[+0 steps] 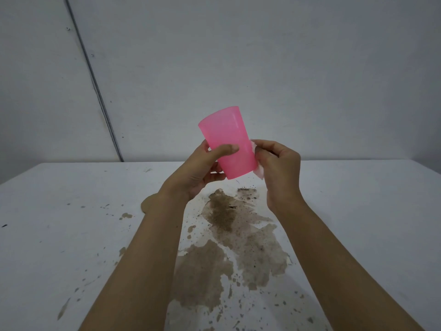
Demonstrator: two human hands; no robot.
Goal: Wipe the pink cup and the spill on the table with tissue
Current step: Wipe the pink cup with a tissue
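The pink cup is held up in the air, above the far part of the table and in front of the wall. Its wide end is up and its narrow end is down, and it leans a little. Its side is plain, half-transparent pink, with only faint rings under the wide end.

The left hand grips the cup from the left. The thumb lies across the near side and the other fingers go behind the cup. The right hand is just beside the cup on the right, with its fingers curled. It pinches a small pale tissue and holds it against the lower right side of the cup. Only two small pieces of the tissue show, one above the fingers and one below them.

Under the hands the brown spill lies on the white table. It has some large wet patches, with dark grains in the far patch, and many small drops lie around on the left, on the right and at the near edge. The two forearms cross over the spill and hide a part of it. One rounded patch on the left is half hidden behind the left wrist.

The wall is grey-white, and a thin dark line runs down it at the left, slanted, to the far edge of the table.
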